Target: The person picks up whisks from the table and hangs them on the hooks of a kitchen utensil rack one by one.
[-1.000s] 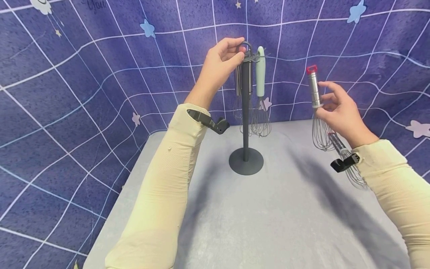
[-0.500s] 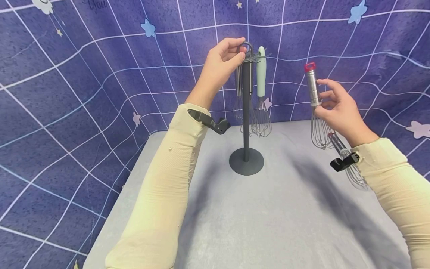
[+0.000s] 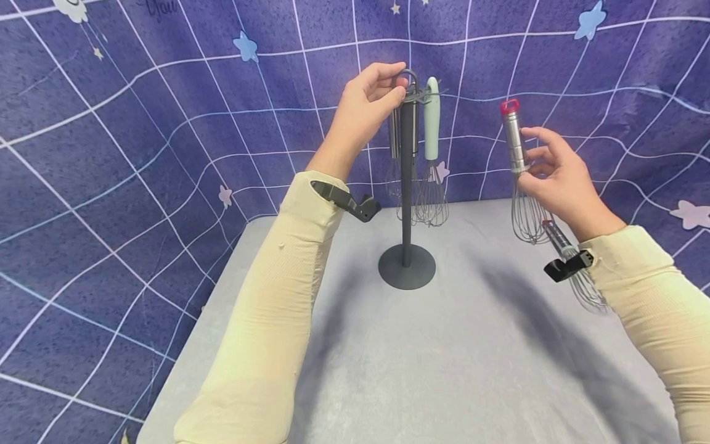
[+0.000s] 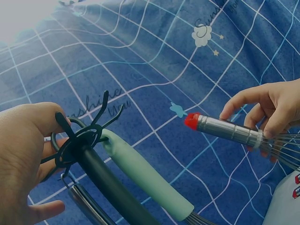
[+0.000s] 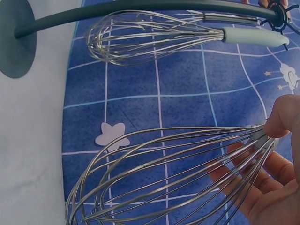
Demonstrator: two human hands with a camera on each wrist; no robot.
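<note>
My left hand (image 3: 371, 98) grips the top loop of a dark grey hanging stand (image 3: 407, 203), its fingers at the ring of hooks. From the hooks hang a whisk with a mint green handle (image 3: 431, 123) and steel-handled whisks (image 3: 395, 132), partly hidden behind the pole. Off to the right, my right hand (image 3: 554, 179) holds a balloon whisk (image 3: 514, 142) by the lower end of its steel handle, wires down. Its red hanging end (image 4: 191, 121) points up, apart from the stand. The right wrist view shows the thumb and fingers around the neck, above the wire loops (image 5: 164, 173).
A smaller red-tipped whisk (image 3: 557, 237) lies on the grey table (image 3: 444, 357) at the right, partly behind the right wrist. The stand's round base (image 3: 407, 271) rests on the table. A blue grid-patterned curtain (image 3: 266, 123) surrounds the back and sides.
The right hand has raised its whisk slightly and brought it a little left toward the stand. The left hand keeps its place at the stand's top.
</note>
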